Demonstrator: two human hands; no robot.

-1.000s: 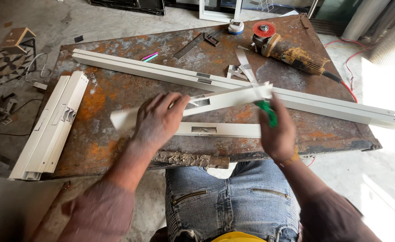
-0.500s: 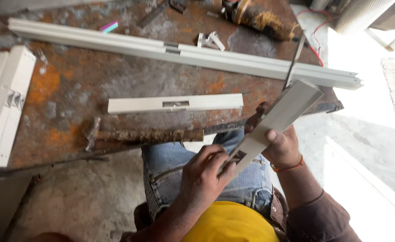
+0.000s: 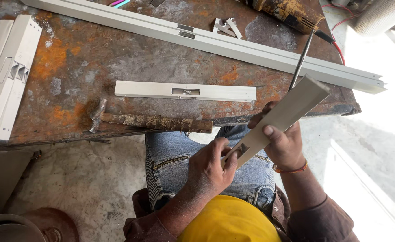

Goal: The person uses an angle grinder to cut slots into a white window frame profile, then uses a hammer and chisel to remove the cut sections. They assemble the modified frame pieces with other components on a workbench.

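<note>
Both hands grip a short white aluminium profile [image 3: 278, 120], flat-faced with a small rectangular slot near its lower end, held tilted over the lap beside the counter [image 3: 117, 62]. The left hand [image 3: 211, 168] closes on its lower end; the right hand [image 3: 283, 141] wraps its middle along with a thin screwdriver [image 3: 301, 60].

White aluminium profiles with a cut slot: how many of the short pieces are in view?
2. One short profile lies flat on the rusty table, above the hammer. The other profile is held over the lap, left hand at its slot, right hand gripping its middle.

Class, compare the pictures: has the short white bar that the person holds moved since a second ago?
Yes. The short white bar has come off the rusty table, toward the person's lap, held in both the left hand and right hand.
</note>
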